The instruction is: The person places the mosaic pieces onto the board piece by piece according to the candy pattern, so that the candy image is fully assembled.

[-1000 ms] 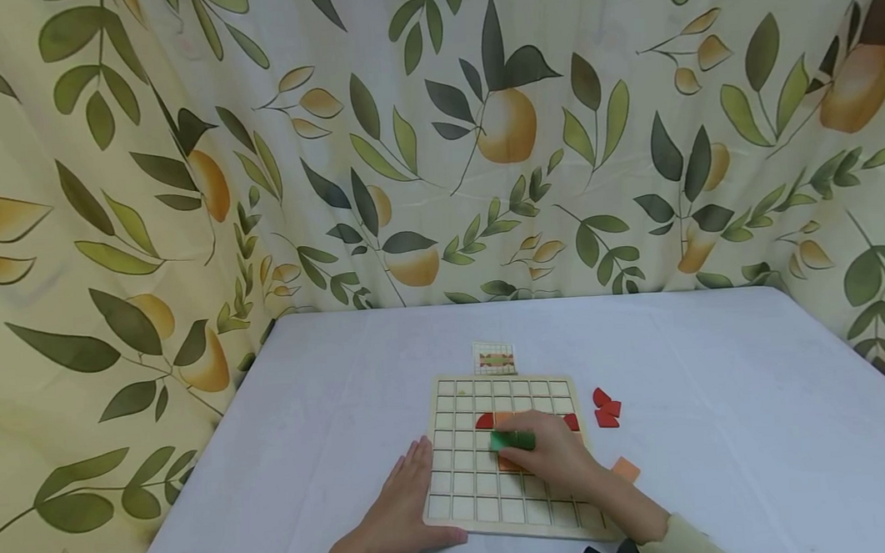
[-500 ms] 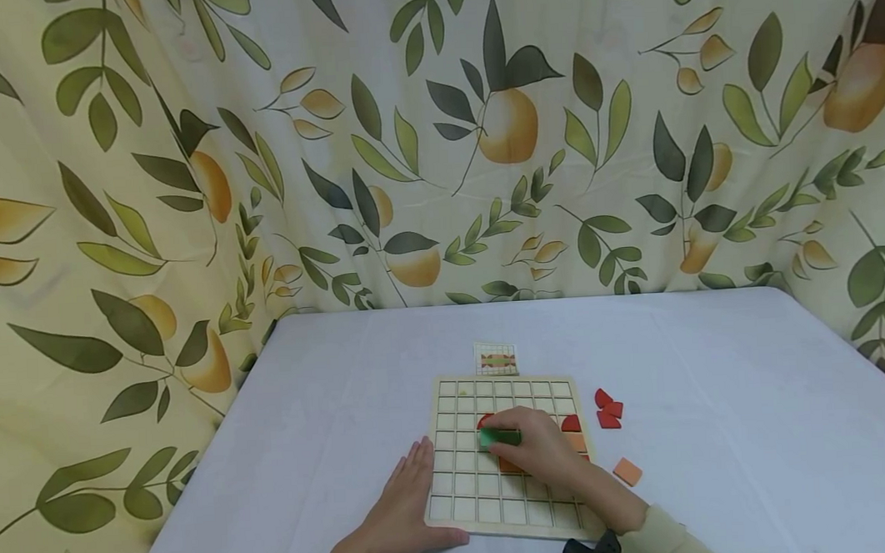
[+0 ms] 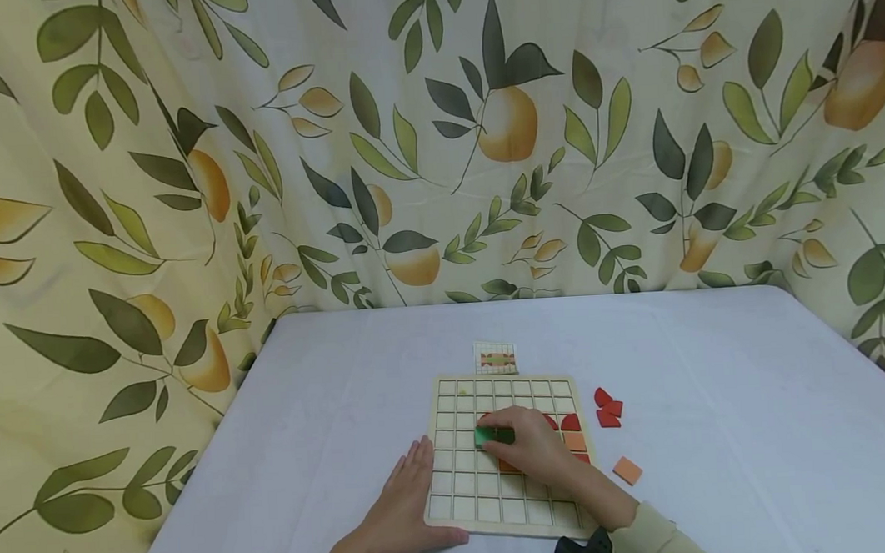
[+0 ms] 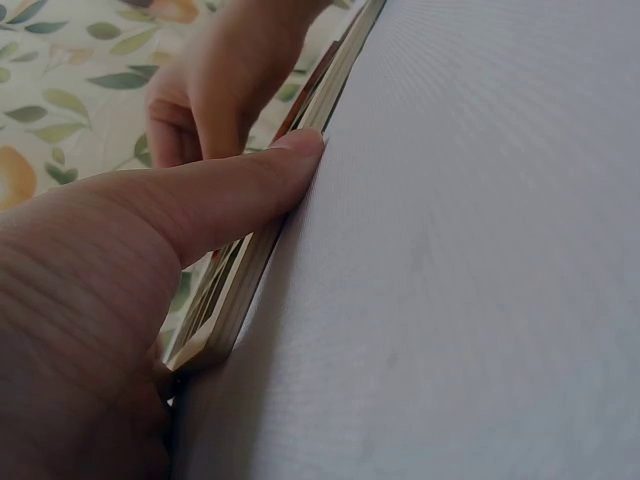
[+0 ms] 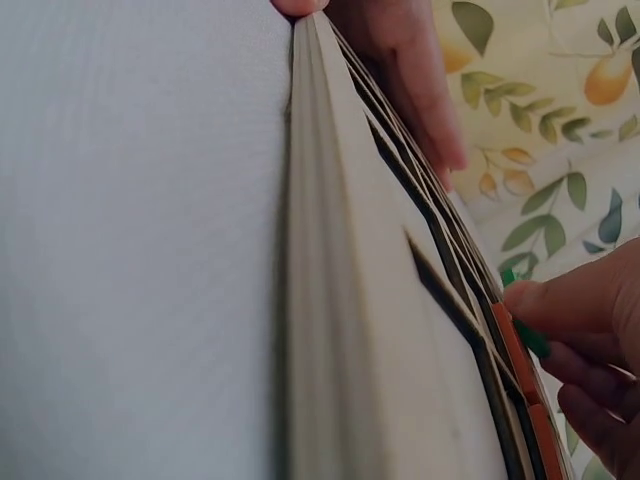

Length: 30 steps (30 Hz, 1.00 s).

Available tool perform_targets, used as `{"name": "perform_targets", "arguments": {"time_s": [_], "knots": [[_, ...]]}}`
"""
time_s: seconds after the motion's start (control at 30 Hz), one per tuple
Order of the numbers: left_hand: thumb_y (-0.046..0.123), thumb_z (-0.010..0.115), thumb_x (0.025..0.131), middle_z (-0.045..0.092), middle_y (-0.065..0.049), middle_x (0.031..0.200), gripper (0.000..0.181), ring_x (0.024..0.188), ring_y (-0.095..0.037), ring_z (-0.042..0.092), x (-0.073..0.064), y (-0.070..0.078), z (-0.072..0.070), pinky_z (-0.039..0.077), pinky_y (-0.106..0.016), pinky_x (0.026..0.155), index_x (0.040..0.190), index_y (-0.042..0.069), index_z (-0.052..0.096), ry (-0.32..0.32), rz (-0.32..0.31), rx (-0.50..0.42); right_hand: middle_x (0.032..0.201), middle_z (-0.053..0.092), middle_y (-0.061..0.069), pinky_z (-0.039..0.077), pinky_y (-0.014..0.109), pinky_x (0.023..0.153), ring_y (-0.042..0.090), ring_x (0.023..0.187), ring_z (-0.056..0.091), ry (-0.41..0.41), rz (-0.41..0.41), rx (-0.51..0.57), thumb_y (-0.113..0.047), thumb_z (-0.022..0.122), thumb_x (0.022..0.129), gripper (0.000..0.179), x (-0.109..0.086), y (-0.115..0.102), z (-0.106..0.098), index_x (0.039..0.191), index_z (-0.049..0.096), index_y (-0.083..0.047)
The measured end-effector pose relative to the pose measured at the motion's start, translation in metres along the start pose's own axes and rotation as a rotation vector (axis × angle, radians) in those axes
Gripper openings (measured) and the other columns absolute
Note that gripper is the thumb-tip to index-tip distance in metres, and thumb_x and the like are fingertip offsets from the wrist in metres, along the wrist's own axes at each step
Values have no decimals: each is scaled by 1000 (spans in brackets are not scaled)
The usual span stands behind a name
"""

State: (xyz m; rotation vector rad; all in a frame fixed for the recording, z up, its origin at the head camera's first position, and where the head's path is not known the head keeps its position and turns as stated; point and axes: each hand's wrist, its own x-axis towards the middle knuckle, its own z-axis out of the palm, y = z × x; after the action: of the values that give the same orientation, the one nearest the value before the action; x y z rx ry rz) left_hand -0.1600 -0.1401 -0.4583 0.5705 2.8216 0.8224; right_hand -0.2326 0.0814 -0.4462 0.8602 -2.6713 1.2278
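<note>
My right hand [image 3: 536, 449] pinches a green block [image 3: 484, 436] between thumb and fingers, over the middle-left of a wooden grid board [image 3: 465, 507]. The right wrist view shows the green piece [image 5: 532, 339] at the fingertips, beside orange tiles set in the board. My left hand [image 3: 400, 509] lies along the board's left side, fingers straight, with the thumb [image 4: 250, 190] against the front edge. At the board's right sit red pieces [image 3: 570, 423] and an orange tile [image 3: 575, 442]. Another orange tile [image 3: 508, 466] shows below my right hand, which hides the cells beneath it.
Behind the board lies a small pattern card [image 3: 496, 359]. Several loose red pieces [image 3: 609, 418] and a loose orange square [image 3: 628, 470] rest on the white tablecloth [image 3: 721, 429] to the right. A patterned curtain [image 3: 435, 143] hangs behind the table.
My right hand has moved a little left over the board with the green block, uncovering red and orange pieces at the board's right. The left hand has stayed put.
</note>
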Motion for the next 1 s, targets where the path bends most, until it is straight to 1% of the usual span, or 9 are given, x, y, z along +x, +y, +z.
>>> {"name": "perform_targets", "arguments": {"time_s": [0.2, 0.33, 0.6, 0.83, 1.0], "knots": [[75, 57, 67, 7, -16, 152, 121, 138, -27, 2, 1, 0, 1, 9, -47, 108, 146, -2, 7, -5, -6, 0, 105, 65, 2, 49, 34, 82, 17, 100, 58, -15, 11, -16, -9, 73, 78, 29, 0, 3, 0, 106, 69, -7], [75, 56, 67, 7, -16, 152, 120, 138, -26, 2, 1, 0, 2, 9, -47, 109, 146, -1, 7, -6, -9, 1, 103, 66, 0, 49, 34, 81, 16, 98, 58, -19, 13, -21, -10, 74, 77, 28, 0, 3, 0, 105, 70, -8], [75, 57, 67, 8, -15, 152, 120, 138, -26, 3, 2, -1, 1, 10, -48, 108, 146, -1, 8, -7, -23, 5, 96, 67, -3, 50, 29, 77, 11, 90, 60, -2, 12, 22, -10, 75, 76, 23, -2, 4, 1, 98, 71, -10], [74, 58, 67, 9, -15, 152, 119, 138, -26, 4, 1, 0, 1, 10, -47, 108, 146, -1, 9, -5, -21, 6, 94, 67, -6, 50, 28, 78, 8, 88, 59, -6, 35, 0, -11, 75, 77, 21, -2, 6, 2, 97, 72, -12], [74, 58, 67, 9, -15, 152, 119, 138, -26, 4, 1, 0, 1, 11, -48, 108, 146, -1, 9, -5, -19, 6, 94, 66, -7, 50, 29, 79, 9, 90, 59, 0, 38, -17, -10, 75, 76, 21, -3, 4, 2, 97, 72, -13]]}}
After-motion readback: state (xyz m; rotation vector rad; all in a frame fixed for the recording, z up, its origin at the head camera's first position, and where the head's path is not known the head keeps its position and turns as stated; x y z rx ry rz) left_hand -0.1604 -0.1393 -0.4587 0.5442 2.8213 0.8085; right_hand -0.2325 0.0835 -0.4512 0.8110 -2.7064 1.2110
